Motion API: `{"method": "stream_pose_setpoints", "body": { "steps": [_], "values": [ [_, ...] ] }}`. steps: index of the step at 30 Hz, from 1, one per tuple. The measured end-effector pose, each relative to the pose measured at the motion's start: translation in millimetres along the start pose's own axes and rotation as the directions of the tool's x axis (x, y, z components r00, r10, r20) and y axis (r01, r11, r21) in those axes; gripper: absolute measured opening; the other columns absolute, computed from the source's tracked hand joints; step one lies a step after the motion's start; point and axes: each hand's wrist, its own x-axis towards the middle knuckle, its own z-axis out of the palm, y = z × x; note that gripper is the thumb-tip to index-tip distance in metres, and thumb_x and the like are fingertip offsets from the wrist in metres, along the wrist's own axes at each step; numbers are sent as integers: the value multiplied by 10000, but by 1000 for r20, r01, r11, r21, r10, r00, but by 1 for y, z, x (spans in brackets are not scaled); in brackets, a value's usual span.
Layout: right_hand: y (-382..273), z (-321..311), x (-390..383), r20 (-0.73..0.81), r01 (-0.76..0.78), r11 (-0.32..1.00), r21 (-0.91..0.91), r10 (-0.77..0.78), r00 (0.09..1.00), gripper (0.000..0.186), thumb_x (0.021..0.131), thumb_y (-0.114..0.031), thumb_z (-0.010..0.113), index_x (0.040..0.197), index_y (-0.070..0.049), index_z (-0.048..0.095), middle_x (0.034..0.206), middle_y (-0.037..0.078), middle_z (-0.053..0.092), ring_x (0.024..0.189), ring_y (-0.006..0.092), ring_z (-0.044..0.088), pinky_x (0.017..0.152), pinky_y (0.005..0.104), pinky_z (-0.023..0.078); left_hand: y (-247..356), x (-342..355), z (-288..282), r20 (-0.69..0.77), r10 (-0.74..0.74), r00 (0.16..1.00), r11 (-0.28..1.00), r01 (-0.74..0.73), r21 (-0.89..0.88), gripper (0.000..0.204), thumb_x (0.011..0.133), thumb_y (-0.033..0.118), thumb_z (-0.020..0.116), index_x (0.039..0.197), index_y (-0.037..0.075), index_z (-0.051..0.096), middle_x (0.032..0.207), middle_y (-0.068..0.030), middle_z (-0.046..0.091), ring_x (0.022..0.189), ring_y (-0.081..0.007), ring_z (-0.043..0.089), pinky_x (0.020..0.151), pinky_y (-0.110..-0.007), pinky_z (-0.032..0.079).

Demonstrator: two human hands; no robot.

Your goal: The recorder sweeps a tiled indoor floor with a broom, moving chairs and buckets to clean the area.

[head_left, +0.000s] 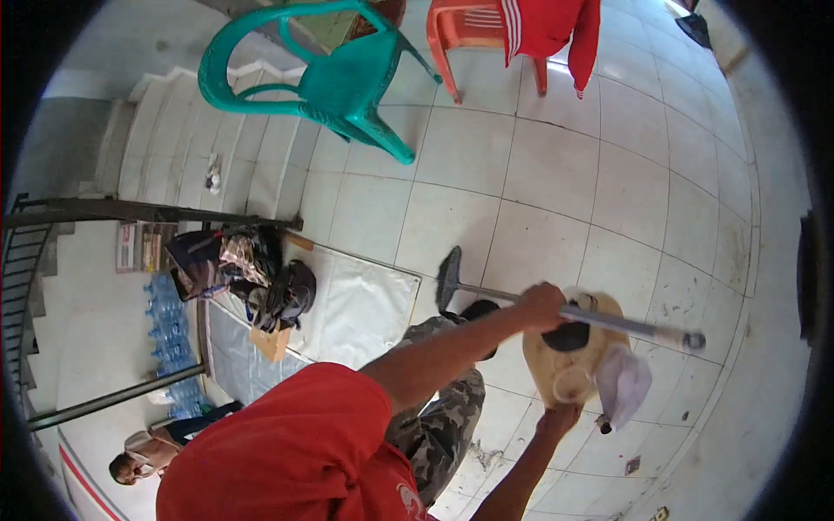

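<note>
My left hand is closed round the grey handle of a broom. The broom's dark bristle head stands out to the left, near a dark shoe. Lower down, my right hand grips the near edge of a beige, rounded container, whose exact kind I cannot make out. A dark, rounded patch shows on it under the broom handle, with a pale ring close to my right hand. Against its right side hangs a pale lilac plastic bag.
A green plastic chair and an orange chair with a red garment stand ahead on white floor tiles. At left, bags lie on a pale mat, near blue water bottles. Another person is at lower left. A wall runs along the right.
</note>
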Motion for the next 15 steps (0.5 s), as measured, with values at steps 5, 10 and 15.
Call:
{"method": "stream_pose_setpoints", "body": {
  "steps": [5,10,15],
  "values": [
    [31,91,49,217,-56,993,104,33,976,350,898,-188,541,1213,-48,482,1131,94,556,1013,218,549,845,377,475,-116,-3,-43,-178,-147,973,979,116,-170,431,771,474,638,726,47,664,625,-191,600,644,-375,608,619,-442,485],
    [46,188,128,366,46,991,-125,3,931,289,895,-166,555,1140,-15,526,1021,68,593,926,155,537,783,295,456,-188,30,-91,-187,-297,936,939,251,-237,444,764,474,664,750,30,663,595,-164,610,631,-320,639,596,-410,483],
    [124,322,183,443,-7,983,-181,88,892,281,884,-158,557,1120,-5,545,985,62,597,860,147,545,763,297,458,-333,66,-116,-336,-447,829,894,418,-158,543,729,549,672,759,7,647,623,-174,615,638,-284,640,594,-400,478]
  ]
}}
